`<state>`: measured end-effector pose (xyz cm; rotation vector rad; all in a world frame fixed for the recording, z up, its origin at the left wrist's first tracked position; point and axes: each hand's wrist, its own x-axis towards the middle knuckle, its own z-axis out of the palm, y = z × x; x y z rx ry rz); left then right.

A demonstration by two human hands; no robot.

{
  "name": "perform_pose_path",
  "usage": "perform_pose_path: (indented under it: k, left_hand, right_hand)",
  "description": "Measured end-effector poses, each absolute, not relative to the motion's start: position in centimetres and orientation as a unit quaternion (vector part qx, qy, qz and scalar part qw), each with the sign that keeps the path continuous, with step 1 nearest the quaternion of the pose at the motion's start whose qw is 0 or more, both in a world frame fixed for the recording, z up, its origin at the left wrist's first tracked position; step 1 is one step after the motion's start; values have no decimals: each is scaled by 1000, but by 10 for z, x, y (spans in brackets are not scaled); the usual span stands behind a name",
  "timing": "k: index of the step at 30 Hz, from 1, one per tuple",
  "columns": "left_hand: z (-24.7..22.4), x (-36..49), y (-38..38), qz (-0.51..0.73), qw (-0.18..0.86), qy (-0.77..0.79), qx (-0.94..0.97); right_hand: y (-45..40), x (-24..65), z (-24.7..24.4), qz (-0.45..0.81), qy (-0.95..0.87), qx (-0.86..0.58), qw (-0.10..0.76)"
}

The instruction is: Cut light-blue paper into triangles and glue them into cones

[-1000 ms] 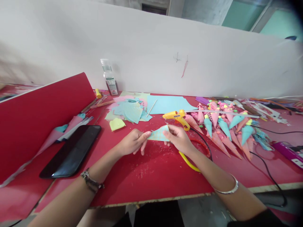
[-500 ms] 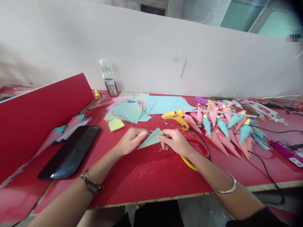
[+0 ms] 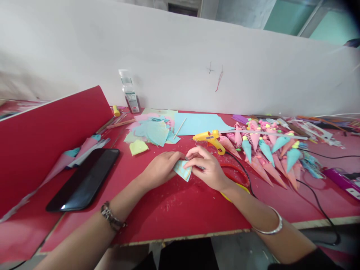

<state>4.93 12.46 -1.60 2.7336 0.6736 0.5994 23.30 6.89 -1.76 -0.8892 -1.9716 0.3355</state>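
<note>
Between my two hands, just above the red tabletop, is a small piece of light blue paper with pale yellowish patches. My left hand grips its left edge, the fingertips partly hidden behind it. With bent fingers and thumb, my right hand pinches the paper's upper right side. Red-and-yellow scissor handles lie partly under my right forearm. Beyond that hand rests a yellow glue gun with a long pale glue stick in its back.
Pink and blue paper cones pile up at right, near a purple power strip. Paper scraps and a yellow-green piece lie ahead. A black phone is at left; a bottle stands by the wall.
The blue paper has been turned and no longer shows as a long flat triangle; its patchy side now faces me. My hands have come closer together around it.
</note>
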Motion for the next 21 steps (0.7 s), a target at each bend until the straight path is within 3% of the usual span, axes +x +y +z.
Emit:
perform_pose_path:
  k: [4, 11, 17, 21]
  left_hand:
    - [-15, 48, 122, 159, 153, 254, 942]
    - [-13, 35, 137, 40, 28, 450, 892]
    - [-9, -5, 147, -4, 84, 525, 847]
    - [2, -16, 156, 0, -16, 541, 841]
  right_hand:
    - [68, 233, -15, 135, -796, -379, 453]
    - [70, 231, -14, 153, -753, -417, 485]
    - [71, 232, -18, 152, -783, -402, 451]
    - [71, 231, -20, 159, -792, -401, 431]
